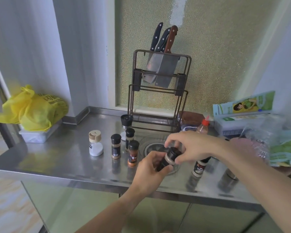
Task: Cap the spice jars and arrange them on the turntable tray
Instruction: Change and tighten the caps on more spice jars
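Observation:
My left hand grips the body of a tilted spice jar above the clear turntable tray. My right hand has its fingers closed around the jar's black cap. On the steel counter to the left stand a white salt jar with a beige lid, a brown spice jar, an orange spice jar and a taller jar behind, all with caps on. Another spice jar stands to the right, its top hidden under my right arm.
A black grinder and a knife rack with cleavers stand at the back. A red-capped bottle, boxes and plastic bags crowd the right side. A yellow bag lies on a tray at far left. A metal-topped jar stands near the front edge.

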A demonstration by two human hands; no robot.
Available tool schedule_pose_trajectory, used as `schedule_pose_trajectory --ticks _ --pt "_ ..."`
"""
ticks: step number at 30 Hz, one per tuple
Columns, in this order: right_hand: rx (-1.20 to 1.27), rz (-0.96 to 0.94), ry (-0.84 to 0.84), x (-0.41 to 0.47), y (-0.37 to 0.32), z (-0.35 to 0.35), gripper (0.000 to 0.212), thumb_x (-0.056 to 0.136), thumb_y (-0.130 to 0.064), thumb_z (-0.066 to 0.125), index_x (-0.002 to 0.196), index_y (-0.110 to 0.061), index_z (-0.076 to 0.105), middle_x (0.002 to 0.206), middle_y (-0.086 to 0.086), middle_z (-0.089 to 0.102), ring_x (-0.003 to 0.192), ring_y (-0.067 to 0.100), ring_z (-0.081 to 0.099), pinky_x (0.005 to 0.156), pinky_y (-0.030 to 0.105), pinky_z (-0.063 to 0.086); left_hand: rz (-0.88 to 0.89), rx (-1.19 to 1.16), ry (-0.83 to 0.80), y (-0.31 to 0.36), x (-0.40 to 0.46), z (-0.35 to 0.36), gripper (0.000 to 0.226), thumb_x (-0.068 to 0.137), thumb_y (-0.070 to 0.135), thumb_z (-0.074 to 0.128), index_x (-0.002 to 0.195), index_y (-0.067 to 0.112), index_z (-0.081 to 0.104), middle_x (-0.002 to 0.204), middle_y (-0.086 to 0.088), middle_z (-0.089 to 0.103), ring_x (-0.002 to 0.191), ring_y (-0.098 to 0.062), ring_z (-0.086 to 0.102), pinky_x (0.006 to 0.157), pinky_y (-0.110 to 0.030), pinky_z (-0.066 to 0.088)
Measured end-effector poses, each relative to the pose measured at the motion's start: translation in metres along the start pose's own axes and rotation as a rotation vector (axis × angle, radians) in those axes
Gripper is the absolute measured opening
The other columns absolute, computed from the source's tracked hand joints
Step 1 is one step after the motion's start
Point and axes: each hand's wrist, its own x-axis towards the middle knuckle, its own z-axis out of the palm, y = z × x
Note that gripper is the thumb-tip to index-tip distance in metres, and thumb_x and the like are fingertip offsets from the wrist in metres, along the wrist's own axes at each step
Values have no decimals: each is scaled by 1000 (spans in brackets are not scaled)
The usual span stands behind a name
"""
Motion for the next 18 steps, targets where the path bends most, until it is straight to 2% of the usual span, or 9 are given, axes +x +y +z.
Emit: schedule_pose_trajectory --ticks 2,3,5,7,9,11,13,15,18 --pt "-15 34 11 0 1 2 43 88 -54 70 109 -16 70 94 0 79 84 22 73 79 34 58 9 16 -7 -1 0 1 36 82 23 82 114 25 67 105 14 78 101 -2 73 96 -33 58" --pt "-30 54 6 -1 1 2 48 88 -58 67 110 -15 69 98 0 79 86 22 72 83 37 59 6 15 -8 -1 0 2 36 82 25 82 114 25 67 105 14 78 100 -1 72 96 -33 58" --pt "-9 34 -1 -2 1 4 50 82 -52 76 122 -26 61 109 -5 74 90 16 69 85 35 57 -5 3 -4 -3 0 3 36 80 28 82 113 24 67 104 13 79 99 -3 73 93 -36 59" --pt "8 31 8 0 3 6 41 81 -43 79 113 -23 65 97 0 79 83 18 71 79 35 56 -9 -4 -8 -6 0 6 36 80 26 82 111 24 66 103 11 79 98 -5 74 89 -42 61" --pt "-17 72 39 0 3 8 44 84 -52 73 105 -13 71 90 11 78 82 27 72 71 36 55 -11 -6 -26 -8 -2 11 34 81 24 82 110 23 66 103 9 80 98 -8 75 85 -44 63" --pt "31 83 43 -1 7 11 48 80 -53 76 114 -20 67 100 4 75 86 23 69 74 34 52 -24 -32 -25 -8 -3 16 31 83 19 82 109 20 66 100 4 80 94 -15 76 81 -43 64" --pt "118 59 58 -5 9 15 47 76 -43 84 117 -29 64 102 -6 70 86 14 66 79 31 54 -40 -76 -14 -8 -4 20 30 84 14 82 109 15 65 99 -2 80 90 -24 76 79 -44 64" --pt "131 83 168 -7 14 24 41 75 -39 85 110 -27 68 98 -6 71 88 13 67 82 33 57 -42 -90 2 -9 -4 25 30 85 12 81 110 12 64 98 -5 80 91 -28 75 79 -44 64" --pt "195 170 380 -7 18 47 40 74 -43 84 105 -26 66 99 -9 72 91 13 68 85 38 58 -22 -36 52 -12 -1 36 29 84 15 82 108 14 64 94 -2 80 88 -21 76 79 -38 63"
